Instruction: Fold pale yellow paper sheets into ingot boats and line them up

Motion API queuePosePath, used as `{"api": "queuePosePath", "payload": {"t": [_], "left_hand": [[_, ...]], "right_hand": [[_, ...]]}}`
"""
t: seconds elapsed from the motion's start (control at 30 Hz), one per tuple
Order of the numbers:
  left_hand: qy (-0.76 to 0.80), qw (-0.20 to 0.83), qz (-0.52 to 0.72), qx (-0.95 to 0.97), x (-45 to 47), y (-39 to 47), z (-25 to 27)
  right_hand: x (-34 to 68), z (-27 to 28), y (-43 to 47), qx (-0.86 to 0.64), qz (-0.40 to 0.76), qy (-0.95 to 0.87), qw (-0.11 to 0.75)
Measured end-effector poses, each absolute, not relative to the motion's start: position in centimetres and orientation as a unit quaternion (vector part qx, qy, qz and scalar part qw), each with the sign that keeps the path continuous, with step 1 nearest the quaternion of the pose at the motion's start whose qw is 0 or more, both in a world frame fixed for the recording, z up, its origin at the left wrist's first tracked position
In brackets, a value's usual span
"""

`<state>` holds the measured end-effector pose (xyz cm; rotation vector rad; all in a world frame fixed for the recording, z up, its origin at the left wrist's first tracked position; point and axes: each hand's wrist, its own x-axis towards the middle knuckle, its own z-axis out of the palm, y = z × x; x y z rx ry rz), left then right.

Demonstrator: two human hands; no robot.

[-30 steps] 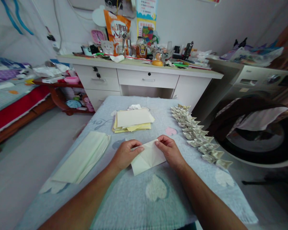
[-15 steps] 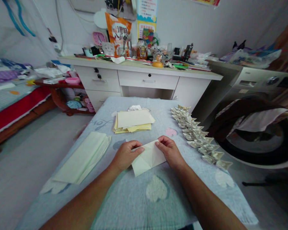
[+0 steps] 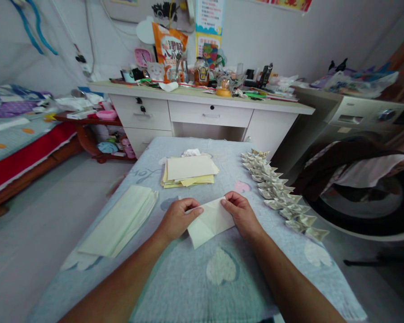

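Note:
A pale, creased sheet of paper (image 3: 211,224) is held between my two hands above the cloth-covered table. My left hand (image 3: 182,217) pinches its upper left part, thumb on top. At the upper right edge, my right hand (image 3: 241,213) grips it with the thumb over the front and the fingers behind. Beyond my hands lies a stack of white and yellow paper (image 3: 190,168). To the left rests a pile of long pale folded sheets (image 3: 119,220). Along the right side runs a row of small folded paper boats (image 3: 276,184).
The table wears a light blue cloth with heart patterns (image 3: 222,267). Behind it stands a white desk (image 3: 210,110) crowded with jars, a snack bag and clutter. A washing machine (image 3: 353,119) with its door open is at the right, and a bed (image 3: 30,143) at the left.
The whole view has shifted slightly, so things appear a little further right. Both hands keep their grip on the paper, with hardly any movement.

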<state>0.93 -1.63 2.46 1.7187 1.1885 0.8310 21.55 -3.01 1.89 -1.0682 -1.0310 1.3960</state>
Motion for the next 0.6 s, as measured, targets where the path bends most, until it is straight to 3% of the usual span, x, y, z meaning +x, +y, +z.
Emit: {"api": "queuePosePath", "payload": {"t": [0.6], "left_hand": [[0.476,0.427,0.329,0.695,0.96,-1.63,2.56]], "right_hand": [[21.58,1.77,-3.0,-0.445,0.584,-0.431,0.525]]}}
